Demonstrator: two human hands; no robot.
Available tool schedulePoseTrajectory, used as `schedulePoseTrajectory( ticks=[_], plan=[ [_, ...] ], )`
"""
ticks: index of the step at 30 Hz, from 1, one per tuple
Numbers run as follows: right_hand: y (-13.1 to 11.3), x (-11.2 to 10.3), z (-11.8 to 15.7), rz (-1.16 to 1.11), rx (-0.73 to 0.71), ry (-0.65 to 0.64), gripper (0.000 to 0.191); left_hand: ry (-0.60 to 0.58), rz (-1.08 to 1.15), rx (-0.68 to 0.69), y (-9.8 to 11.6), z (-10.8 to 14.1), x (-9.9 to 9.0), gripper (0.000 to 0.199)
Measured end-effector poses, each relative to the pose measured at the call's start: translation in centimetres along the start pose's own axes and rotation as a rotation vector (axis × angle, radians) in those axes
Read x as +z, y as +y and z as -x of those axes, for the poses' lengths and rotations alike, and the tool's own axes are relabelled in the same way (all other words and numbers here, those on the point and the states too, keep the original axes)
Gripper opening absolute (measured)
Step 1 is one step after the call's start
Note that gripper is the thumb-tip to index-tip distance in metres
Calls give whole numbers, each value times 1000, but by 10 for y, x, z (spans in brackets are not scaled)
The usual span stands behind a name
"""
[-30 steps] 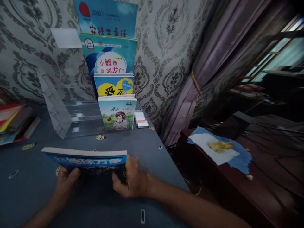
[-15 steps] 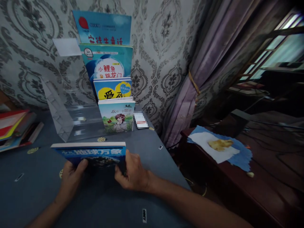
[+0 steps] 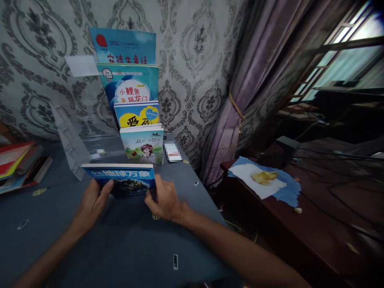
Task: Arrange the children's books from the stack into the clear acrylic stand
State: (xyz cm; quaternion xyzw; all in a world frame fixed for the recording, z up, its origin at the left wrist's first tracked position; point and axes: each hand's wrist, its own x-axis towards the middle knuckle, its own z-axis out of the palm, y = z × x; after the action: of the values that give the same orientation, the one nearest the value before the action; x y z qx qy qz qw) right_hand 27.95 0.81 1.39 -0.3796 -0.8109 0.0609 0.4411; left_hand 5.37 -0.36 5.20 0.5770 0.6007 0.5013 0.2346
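A dark blue book with white lettering is held between both hands, its top edge tilted away from me. My left hand grips its left side, thumb on the cover. On the right side, my right hand pinches the book, its thumb near the lower corner. Just beyond the book is a clear tiered rack, with several books standing in its right half. The lowest one, a green and white book, shows a figure on its cover. The rack's left half shows bare clear plastic.
Stacked books lie at the left of the grey-blue table. A blurred-out item lies right of the rack. A blue cloth with white paper rests on the dark red bench beyond the purple curtain.
Both hands have carried the blue book forward, closer to the rack, and its cover shows more. The camera view has shifted slightly.
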Motion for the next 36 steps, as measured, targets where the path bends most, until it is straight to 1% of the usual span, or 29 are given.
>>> schedulePoseTrajectory(
  ticks=[4,8,13,15,17,20,22,24,27,29,33,36],
  plan=[
    [6,-1,-4,7,47,12,32,-22,-25,88,11,-1,4,34],
    [18,-4,-14,40,85,75,36,-74,-81,133,20,-10,13,33],
    [34,-9,-32,97,117,162,40,-42,43,210,38,-28,25,31],
    [37,-10,-38,115,129,193,38,-29,5,232,43,-33,27,32],
    [38,-11,-39,128,137,217,35,-36,-92,253,45,-35,29,37],
    [38,-9,-34,153,134,214,35,-60,-177,256,36,-35,31,50],
    [37,-6,-26,183,138,181,36,-88,-173,229,24,-32,34,57],
    [36,-3,-18,208,150,140,35,-123,-149,193,9,-28,38,59],
    [35,1,-10,217,170,120,34,-134,-105,182,-11,-22,43,56],
    [34,4,-7,215,175,133,36,-111,-92,193,-20,-17,45,51],
    [33,8,-3,185,146,169,39,-61,-82,240,-27,-8,48,44],
    [32,9,0,141,145,167,41,-52,-37,277,-30,-5,49,46]
  ],
)
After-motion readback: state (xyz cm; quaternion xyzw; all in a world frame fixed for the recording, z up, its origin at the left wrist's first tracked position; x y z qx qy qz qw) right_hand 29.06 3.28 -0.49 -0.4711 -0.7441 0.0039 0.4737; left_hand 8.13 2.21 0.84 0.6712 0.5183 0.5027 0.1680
